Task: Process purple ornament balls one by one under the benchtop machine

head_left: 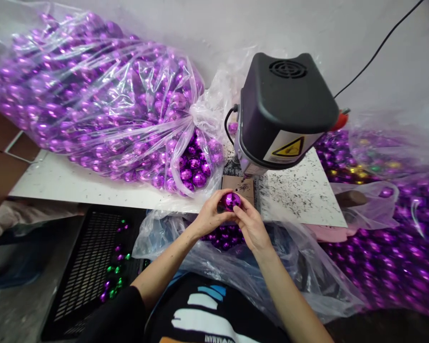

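A shiny purple ball (230, 200) is held between both hands just in front of the table's edge. My left hand (210, 214) wraps its left side with curled fingers. My right hand (250, 225) pinches its right side. Directly above and behind the ball stands a black-hooded machine (284, 107) with a yellow warning label, its tip over a small brown block (241, 187) on the white table (67, 183).
A big clear bag of purple balls (103, 100) lies on the table at left. A smaller open bag (225, 236) with purple balls sits in my lap. More bagged balls (389, 257) pile up at right. A black grated crate (89, 267) with loose balls sits lower left.
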{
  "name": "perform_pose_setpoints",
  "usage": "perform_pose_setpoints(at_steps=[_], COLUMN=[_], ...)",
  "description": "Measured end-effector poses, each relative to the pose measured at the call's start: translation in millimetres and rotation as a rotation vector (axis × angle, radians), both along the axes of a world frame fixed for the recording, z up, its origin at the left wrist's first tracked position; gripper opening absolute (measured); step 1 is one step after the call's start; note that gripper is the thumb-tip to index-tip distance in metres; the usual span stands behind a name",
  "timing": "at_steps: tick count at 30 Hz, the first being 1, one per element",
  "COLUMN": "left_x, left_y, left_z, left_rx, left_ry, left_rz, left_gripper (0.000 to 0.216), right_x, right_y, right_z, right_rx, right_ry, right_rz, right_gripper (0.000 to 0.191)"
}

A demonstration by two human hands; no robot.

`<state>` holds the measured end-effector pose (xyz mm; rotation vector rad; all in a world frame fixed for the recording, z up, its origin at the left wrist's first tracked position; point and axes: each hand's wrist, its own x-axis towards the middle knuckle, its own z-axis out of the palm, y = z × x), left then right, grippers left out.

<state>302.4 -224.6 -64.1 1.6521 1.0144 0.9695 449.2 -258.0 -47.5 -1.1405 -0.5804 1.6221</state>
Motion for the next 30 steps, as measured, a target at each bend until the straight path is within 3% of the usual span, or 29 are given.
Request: perform_pose_setpoints(at_steps=[5,9,12,17,21,24,30], left_x=[3.9,3.9,1.5,2.9,11.1,16.3,19.7], left_y=[5.0,11.9,19.2,36.6,51.6,56.7,52.2], left_z=[-5.2,-7.1,-5.7,2.7,6.1,1.4,-8.4], left_rx=[-0.138,-0.302,-0.292,-0.134,-0.048,0.053,0.219], left_ry=[-0.086,-0.222,-0.212,0.004,0.223,0.318,0.382], left_rz=[-0.044,-0.056,-0.043,0.027,0.115,0.136,0.099], left_gripper=[0.060,0.063,0.061,0.056,0.055,0.057,0.059], right_x=[11.5,42.6,73.8,98.5,89.9,81.7,84.7], right_y=[-4.7,-5.0,4.9,37.8,58.2,62.0,58.1], right_z=[-0.6,10.6,42.5,123.6,162.1,165.9,157.6], right_rx=[-0.018,0.016,0.215,0.701,0.912,0.913,0.901], right_ry=[-0.086,-0.231,-0.444,-0.704,-0.768,-0.796,-0.795], right_rz=[0.004,-0.121,-0.302,-0.657,-0.635,-0.582,-0.640], right_gripper=[0.061,0.049,0.035,0.021,0.020,0.019,0.019])
